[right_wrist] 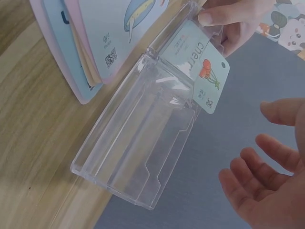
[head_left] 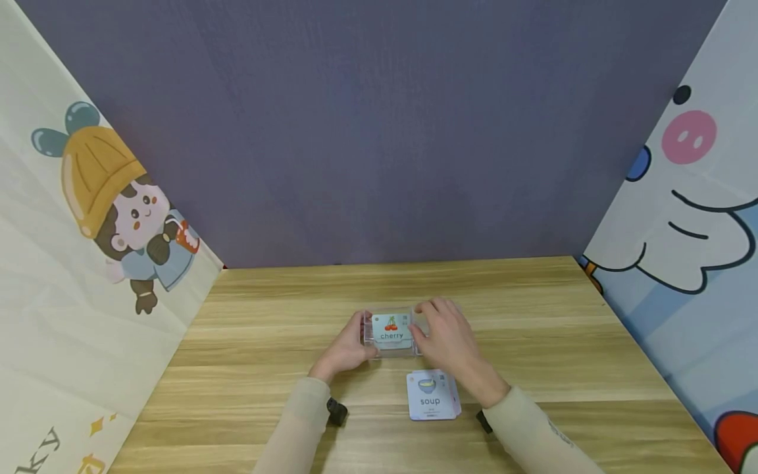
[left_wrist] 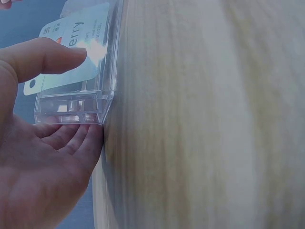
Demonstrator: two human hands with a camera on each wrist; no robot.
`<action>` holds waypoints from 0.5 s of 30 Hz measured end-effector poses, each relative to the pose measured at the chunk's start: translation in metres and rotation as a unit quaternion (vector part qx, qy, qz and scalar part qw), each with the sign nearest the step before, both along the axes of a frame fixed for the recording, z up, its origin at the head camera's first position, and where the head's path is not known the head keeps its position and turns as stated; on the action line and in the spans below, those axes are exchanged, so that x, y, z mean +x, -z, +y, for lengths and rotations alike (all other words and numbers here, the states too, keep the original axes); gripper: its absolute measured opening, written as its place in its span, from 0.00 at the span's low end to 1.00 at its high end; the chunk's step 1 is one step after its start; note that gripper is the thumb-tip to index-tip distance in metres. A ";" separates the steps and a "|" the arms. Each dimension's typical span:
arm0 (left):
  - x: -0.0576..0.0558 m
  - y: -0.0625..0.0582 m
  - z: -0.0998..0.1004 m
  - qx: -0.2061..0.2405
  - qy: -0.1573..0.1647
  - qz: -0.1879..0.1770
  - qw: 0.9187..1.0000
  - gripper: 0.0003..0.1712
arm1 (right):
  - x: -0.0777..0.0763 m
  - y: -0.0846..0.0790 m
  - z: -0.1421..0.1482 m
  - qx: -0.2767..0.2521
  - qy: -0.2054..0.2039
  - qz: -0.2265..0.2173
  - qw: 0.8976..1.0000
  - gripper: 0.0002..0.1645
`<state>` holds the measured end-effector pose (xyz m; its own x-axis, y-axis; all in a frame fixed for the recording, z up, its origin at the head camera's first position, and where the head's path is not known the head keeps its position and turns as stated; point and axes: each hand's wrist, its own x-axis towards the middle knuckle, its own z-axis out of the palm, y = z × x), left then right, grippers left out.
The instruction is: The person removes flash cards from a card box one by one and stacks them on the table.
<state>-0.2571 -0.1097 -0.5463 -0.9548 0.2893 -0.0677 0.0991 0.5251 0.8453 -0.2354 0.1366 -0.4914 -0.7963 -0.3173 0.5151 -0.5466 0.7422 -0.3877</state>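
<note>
A clear plastic box (right_wrist: 138, 138) with two compartments rests on the wooden table. In its left compartment sits a pale blue "cherry" card (head_left: 391, 336), its top edge rising above the rim. My left hand (head_left: 345, 347) grips the box's left end, thumb over the front by the card and fingers behind and under it. At the right end is my right hand (head_left: 448, 337); the right wrist view shows its fingers (right_wrist: 259, 164) spread, loosely bent and apart from the box. The right compartment holds no card in that view.
A stack of cards (head_left: 431, 398) with "soup" on top lies on the table (head_left: 249, 388), nearer me than the box. Behind the table stands a grey-blue panel (head_left: 379, 145). Cartoon-printed sheets flank it on the left (head_left: 35, 263) and right (head_left: 699, 224).
</note>
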 end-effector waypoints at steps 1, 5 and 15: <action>0.000 0.000 0.000 0.001 -0.001 -0.002 1.000 0.48 | 0.000 0.000 0.000 0.000 0.000 0.000 1.000 0.18; 0.001 -0.001 0.001 0.008 -0.002 -0.001 1.000 0.47 | -0.002 -0.001 -0.002 0.000 0.001 0.000 1.000 0.18; 0.001 -0.001 0.000 0.009 -0.001 0.001 1.000 0.49 | -0.005 -0.001 -0.007 0.001 0.004 -0.014 1.000 0.19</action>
